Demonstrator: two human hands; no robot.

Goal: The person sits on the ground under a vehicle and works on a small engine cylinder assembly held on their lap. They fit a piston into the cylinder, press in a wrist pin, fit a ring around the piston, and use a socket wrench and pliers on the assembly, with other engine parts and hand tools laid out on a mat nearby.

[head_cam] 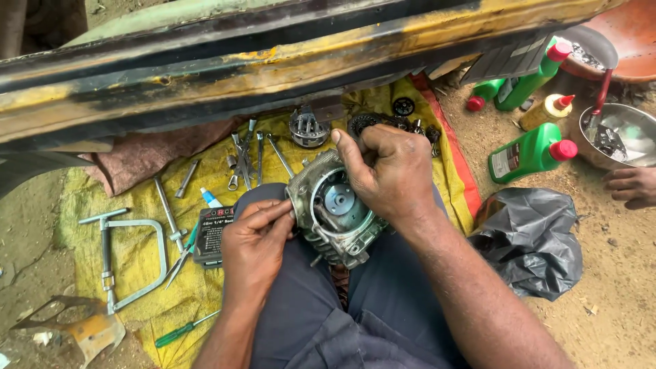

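On the person's lap, at the middle of the view, rests a grey metal engine part (335,208) with a round open cavity that faces up. The left hand (256,249) is at about 8 o'clock from it, fingers bent and pinched against the edge of the casing; I cannot tell if it holds some small thing between the fingertips. The right hand (386,171) lies over the rim at about 1 o'clock, closed into a loose fist with the thumb pressed on the top edge, so it seems to grip the part or something small on the rim.

To do this step well, I judge that the left hand should keep the casing steady on the knees while the right hand works, because the part sits tilted and could slide toward the ground. Small pieces should go on the yellow cloth (137,273), not on the dirt.

At 10 o'clock from the part lie several spanners (246,157), and a green screwdriver (181,333) lies at 7 o'clock. A green bottle with a red cap (529,154) stands at 2 o'clock, near a black plastic bag (533,239). Another person's hand (632,186) shows at the right edge, apart from the work
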